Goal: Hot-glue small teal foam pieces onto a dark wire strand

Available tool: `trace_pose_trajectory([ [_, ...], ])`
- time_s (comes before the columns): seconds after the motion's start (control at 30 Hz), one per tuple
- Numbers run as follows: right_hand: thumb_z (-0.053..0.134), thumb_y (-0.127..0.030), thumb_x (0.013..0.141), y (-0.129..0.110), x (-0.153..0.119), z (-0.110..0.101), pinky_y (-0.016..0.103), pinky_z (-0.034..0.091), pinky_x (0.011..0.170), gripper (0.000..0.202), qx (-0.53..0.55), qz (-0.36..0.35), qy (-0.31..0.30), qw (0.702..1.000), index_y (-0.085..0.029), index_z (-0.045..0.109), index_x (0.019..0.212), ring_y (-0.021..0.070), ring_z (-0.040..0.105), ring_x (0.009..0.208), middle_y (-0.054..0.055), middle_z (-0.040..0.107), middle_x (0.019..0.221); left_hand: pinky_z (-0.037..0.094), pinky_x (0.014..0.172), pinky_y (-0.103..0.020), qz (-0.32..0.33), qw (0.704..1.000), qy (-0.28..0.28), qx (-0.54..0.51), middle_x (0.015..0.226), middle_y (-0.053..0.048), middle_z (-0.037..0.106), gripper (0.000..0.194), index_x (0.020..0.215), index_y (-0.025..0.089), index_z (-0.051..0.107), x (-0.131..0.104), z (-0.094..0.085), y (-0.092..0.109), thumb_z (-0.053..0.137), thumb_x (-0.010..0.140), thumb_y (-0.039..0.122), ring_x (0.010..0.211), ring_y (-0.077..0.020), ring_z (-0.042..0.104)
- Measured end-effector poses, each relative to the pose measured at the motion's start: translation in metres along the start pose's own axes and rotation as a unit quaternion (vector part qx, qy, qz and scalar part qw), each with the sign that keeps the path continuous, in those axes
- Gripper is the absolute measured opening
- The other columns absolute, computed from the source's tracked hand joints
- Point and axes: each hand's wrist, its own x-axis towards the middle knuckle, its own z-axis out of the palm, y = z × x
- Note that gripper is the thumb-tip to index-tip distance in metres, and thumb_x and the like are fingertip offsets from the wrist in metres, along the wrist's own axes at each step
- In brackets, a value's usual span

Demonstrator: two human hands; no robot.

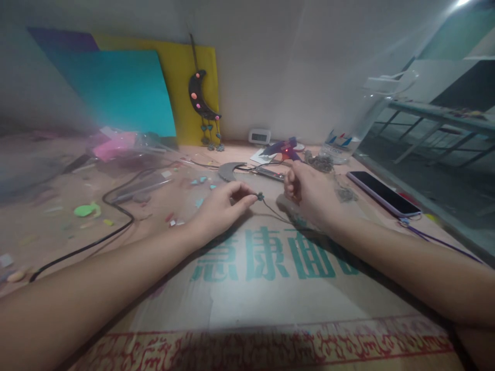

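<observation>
Head view. The left hand point(228, 203) is grasping: thumb and forefinger meet on a small dark piece point(260, 196), which sits at their tips, in the gap between the two hands. A thin cord point(275, 212) runs from this piece toward the near side of the right hand point(309, 193) and passes below the right wrist. The right hand is raised beside the piece, fingers curled in; whether anything is gripped within them cannot be told.

Just beyond the left hand lies a grey crescent point(228, 171); blue scraps point(199, 202) lie close to its left side. Farther left of that hand, a black cable point(119, 206) curves across the worktop, with a bright green scrap point(85, 209) outside the curve. Well beyond the left hand, a dark crescent ornament point(199, 98) with pink dots hangs in front of a yellow sheet point(178, 93), a blue sheet point(127, 87) to its left.

Beyond the right hand stand a glue gun point(284, 149) showing a red light, and a small white display unit point(259, 136). A bundle of grey twine point(319, 161) lies just past its knuckles. To its right is a phone point(382, 193), screen dark. Green lettering point(266, 252) marks the surface on the near side of both hands.
</observation>
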Motion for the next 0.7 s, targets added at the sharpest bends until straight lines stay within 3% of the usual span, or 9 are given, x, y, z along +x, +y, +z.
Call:
trace_pose_trajectory([
  [0.1, 0.056, -0.033, 0.088, -0.02, -0.006, -0.004, 0.024, 0.039, 0.054, 0.024, -0.207, -0.066, -0.113, 0.97, -0.018, 0.06, 0.07, 0.0098, 0.05, 0.057, -0.001, 0.056, 0.063, 0.045, 0.074, -0.025, 0.018, 1.0, -0.011, -0.004, 0.086, -0.001, 0.067, 0.014, 0.088, 0.017, 0.062, -0.001, 0.001, -0.001, 0.055, 0.087, 0.029, 0.081, -0.0144, 0.06],
  [0.23, 0.066, -0.027, 0.08, -0.042, -0.008, -0.013, 0.027, 0.044, 0.066, 0.008, -0.316, -0.166, -0.105, 0.928, -0.019, 0.066, 0.078, 0.0143, 0.058, 0.072, 0.002, 0.066, 0.079, 0.045, 0.074, -0.026, 0.02, 1.0, -0.016, -0.014, 0.086, -0.001, 0.067, 0.016, 0.086, 0.017, 0.062, -0.001, 0.0, 0.0, 0.055, 0.087, 0.031, 0.081, -0.015, 0.06],
  [0.37, 0.068, -0.034, 0.079, -0.039, -0.004, -0.018, 0.027, 0.042, 0.061, 0.019, -0.337, -0.172, -0.072, 0.923, -0.018, 0.062, 0.07, 0.0136, 0.055, 0.065, 0.001, 0.063, 0.07, 0.046, 0.076, -0.027, -0.014, 1.0, -0.01, -0.021, 0.088, -0.003, 0.068, 0.017, 0.087, 0.016, 0.063, 0.002, 0.0, 0.0, 0.057, 0.086, 0.032, 0.083, -0.0164, 0.062],
  [0.47, 0.052, -0.04, 0.09, -0.027, 0.0, -0.016, 0.026, 0.042, 0.061, 0.034, -0.301, -0.13, -0.079, 0.941, -0.017, 0.062, 0.068, 0.0124, 0.054, 0.063, 0.001, 0.061, 0.067, 0.047, 0.074, -0.027, -0.057, 0.997, -0.018, -0.058, 0.087, -0.003, 0.069, 0.017, 0.088, 0.016, 0.063, 0.005, 0.002, -0.004, 0.059, 0.083, 0.032, 0.081, -0.0166, 0.063],
  [0.53, 0.047, -0.038, 0.093, -0.02, 0.0, -0.012, 0.026, 0.045, 0.063, 0.031, -0.24, -0.083, -0.086, 0.963, -0.016, 0.066, 0.081, 0.0115, 0.055, 0.064, 0.002, 0.064, 0.075, 0.048, 0.072, -0.027, -0.082, 0.993, -0.023, -0.085, 0.086, -0.004, 0.07, 0.017, 0.088, 0.016, 0.063, 0.006, 0.003, -0.007, 0.061, 0.081, 0.032, 0.078, -0.0163, 0.064],
  [0.63, 0.055, -0.03, 0.088, -0.009, -0.003, -0.005, 0.026, 0.048, 0.066, 0.026, -0.189, -0.038, -0.085, 0.978, -0.017, 0.063, 0.109, 0.0127, 0.06, 0.073, 0.004, 0.067, 0.094, 0.048, 0.071, -0.027, -0.093, 0.99, -0.024, -0.101, 0.086, -0.004, 0.071, 0.021, 0.092, 0.016, 0.063, 0.007, 0.003, -0.012, 0.061, 0.081, 0.034, 0.077, -0.0167, 0.065],
  [0.7, 0.054, -0.029, 0.088, -0.003, -0.006, -0.002, 0.028, 0.049, 0.07, 0.025, -0.213, -0.051, -0.091, 0.971, -0.017, 0.064, 0.107, 0.0152, 0.062, 0.08, 0.006, 0.068, 0.096, 0.049, 0.071, -0.027, -0.089, 0.991, -0.024, -0.099, 0.086, -0.004, 0.071, 0.022, 0.092, 0.017, 0.064, 0.007, 0.003, -0.012, 0.061, 0.081, 0.036, 0.078, -0.017, 0.065],
])
